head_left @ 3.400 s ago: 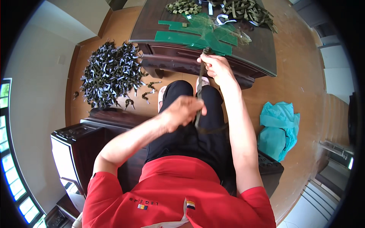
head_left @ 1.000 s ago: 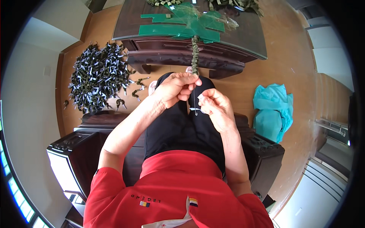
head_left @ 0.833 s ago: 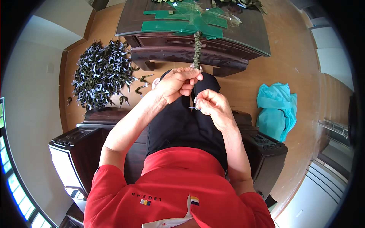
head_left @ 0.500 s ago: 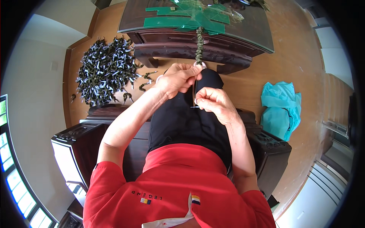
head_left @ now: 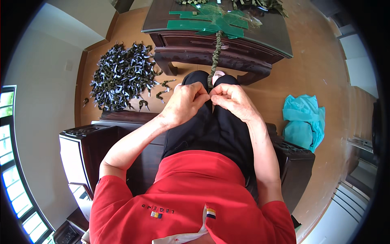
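Observation:
A scrunched olive-green fabric strip [head_left: 215,57] runs taut from the table edge down between my knees. At its lower end, my left hand [head_left: 183,101] pinches with thumb and forefinger. My right hand [head_left: 235,101] meets it there, thumb and fingertips pressed together and almost touching the left fingertips. Whatever lies between the right fingertips is too small and covered to make out. Green tape-like sheets [head_left: 203,25] lie on the dark wooden table [head_left: 272,36], where the strip's far end sits.
A heap of dark green strips with white ends [head_left: 120,77] lies on the floor at left, with several loose pieces beside it. A turquoise bag [head_left: 302,122] rests on the floor at right. Dark wooden chair arms [head_left: 294,150] flank me. More olive fabric [head_left: 264,5] is on the table.
My right hand has moved up to join the left at the strip's end. The left hand has come down and nearer. A thin pale item seen below the right fingers no longer shows there.

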